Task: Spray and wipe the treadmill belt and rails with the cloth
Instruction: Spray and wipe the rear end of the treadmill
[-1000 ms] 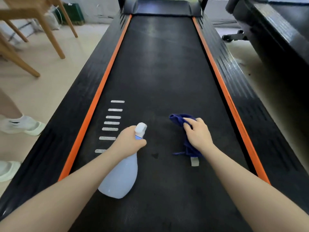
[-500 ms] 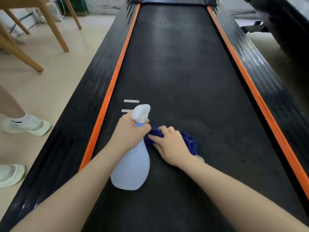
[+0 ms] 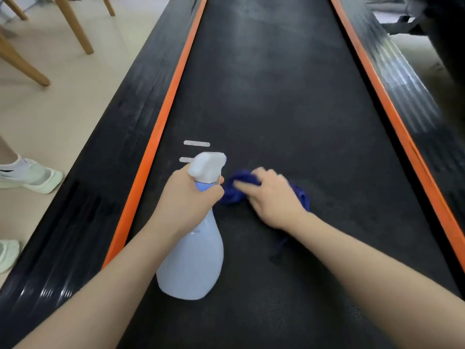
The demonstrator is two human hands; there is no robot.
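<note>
Blue cloth (image 3: 237, 187) lies bunched on the black treadmill belt (image 3: 289, 96), under the right hand (image 3: 273, 197), whose fingers press it down; the hand is blurred. Just beside it, the left hand (image 3: 186, 200) grips the neck of a pale spray bottle (image 3: 193, 260). Orange rails (image 3: 161, 122) run along both sides of the belt.
</note>
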